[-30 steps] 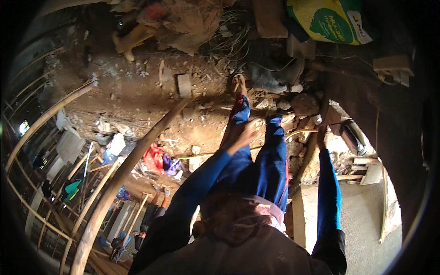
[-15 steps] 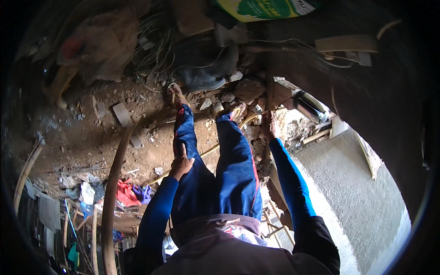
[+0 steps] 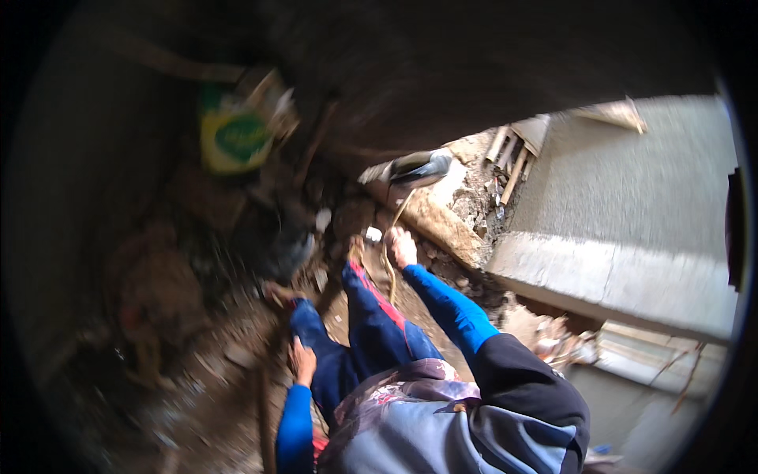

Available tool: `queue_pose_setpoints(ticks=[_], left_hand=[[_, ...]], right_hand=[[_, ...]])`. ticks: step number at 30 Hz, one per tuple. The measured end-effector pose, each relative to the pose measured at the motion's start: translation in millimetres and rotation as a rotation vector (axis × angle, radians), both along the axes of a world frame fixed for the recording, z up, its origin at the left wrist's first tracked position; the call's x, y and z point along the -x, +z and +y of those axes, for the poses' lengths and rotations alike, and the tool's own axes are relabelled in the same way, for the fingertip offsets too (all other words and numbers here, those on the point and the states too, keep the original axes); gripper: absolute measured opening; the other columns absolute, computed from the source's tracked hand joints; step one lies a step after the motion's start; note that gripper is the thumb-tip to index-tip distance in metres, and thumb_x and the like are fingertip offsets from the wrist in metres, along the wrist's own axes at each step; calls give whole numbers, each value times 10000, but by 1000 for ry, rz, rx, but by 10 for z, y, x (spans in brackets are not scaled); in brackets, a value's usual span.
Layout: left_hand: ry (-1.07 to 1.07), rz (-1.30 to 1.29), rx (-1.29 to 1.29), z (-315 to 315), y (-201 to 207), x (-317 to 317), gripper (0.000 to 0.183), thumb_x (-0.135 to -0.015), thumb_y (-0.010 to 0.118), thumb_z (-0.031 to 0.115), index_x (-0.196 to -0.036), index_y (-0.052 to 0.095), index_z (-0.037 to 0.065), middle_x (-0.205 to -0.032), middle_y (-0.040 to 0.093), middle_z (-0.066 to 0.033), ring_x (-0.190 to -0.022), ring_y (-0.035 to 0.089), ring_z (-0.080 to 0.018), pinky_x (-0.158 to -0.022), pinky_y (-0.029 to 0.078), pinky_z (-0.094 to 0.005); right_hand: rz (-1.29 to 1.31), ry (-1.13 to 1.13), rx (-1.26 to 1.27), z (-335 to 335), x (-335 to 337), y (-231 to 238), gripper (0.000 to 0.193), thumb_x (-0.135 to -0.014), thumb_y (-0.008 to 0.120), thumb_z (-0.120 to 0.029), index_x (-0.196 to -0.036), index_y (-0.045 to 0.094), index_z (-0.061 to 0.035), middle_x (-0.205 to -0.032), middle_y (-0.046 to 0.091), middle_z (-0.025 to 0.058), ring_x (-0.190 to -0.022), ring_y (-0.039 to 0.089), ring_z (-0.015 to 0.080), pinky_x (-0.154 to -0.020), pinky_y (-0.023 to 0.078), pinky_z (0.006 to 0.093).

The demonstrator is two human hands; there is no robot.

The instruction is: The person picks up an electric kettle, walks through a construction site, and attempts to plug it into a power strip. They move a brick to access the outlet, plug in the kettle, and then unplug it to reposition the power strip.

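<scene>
My left hand (image 3: 302, 362) rests on the leg of my dark blue trousers (image 3: 322, 347), its fingers laid along the cloth and nothing held. My right hand (image 3: 403, 246) reaches forward, low over the rubble. A thin yellowish hose (image 3: 388, 267) passes right beside its fingers; motion blur hides whether they touch it or curl round it. Just ahead of that hand lies a small white piece (image 3: 373, 234). Past it a dark, elongated object with a pale end (image 3: 418, 169), blurred, sits by a brown beam (image 3: 446, 229).
Concrete slab (image 3: 624, 182) with a pale edge extends on the right, with wood strips (image 3: 513, 175) beside it. At the upper left are a yellow-and-green bag (image 3: 235, 141) and a dark boot-like shape (image 3: 272, 245). A wooden pole (image 3: 266, 411) stands at lower left. Stones litter the dirt.
The view has swung round and blurred, bringing more of the slab in. My right hand, formerly at an upright wooden post, is now beside the hose. My left hand stays on the trouser leg.
</scene>
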State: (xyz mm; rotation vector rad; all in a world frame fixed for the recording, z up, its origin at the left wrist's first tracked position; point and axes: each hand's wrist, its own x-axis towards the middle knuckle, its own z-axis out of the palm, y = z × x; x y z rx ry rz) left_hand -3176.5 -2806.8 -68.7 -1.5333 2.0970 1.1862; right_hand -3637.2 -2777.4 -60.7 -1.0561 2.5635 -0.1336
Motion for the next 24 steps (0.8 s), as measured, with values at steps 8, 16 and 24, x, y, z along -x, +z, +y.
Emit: queue_pose_setpoints(ticks=[8, 16, 24], left_hand=[[-222, -16, -1, -1047, 748, 551, 390, -806, 619, 217, -1085, 705, -40, -1117, 694, -291, -1082, 653, -454, -968, 499, -488], [-428, -56, 44, -1784, 1440, 1506, 500, -856, 682, 331, -1228, 707, -2, -1223, 703, -238, -1185, 663, -364, -1033, 502, -419], [-479, 8, 3, -1711, 1741, 2402, 489, -899, 700, 277, -1298, 666, -4, -1176, 737, -179, -877, 754, -211, -820, 582, -325]], right_hand=[[-173, -361, 431, 181, 201, 3, 138, -943, 552, -175, -1004, 543, -51, -905, 638, 235, -909, 641, 453, -760, 511, 542], [-204, -470, 703, 153, 176, 368, 191, -968, 600, -222, -1067, 549, -67, -1009, 640, 222, -971, 647, 446, -789, 529, 548], [-285, -359, 848, 4, 266, 676, 155, -983, 596, -200, -1060, 549, -74, -959, 622, 211, -933, 634, 429, -801, 518, 521]])
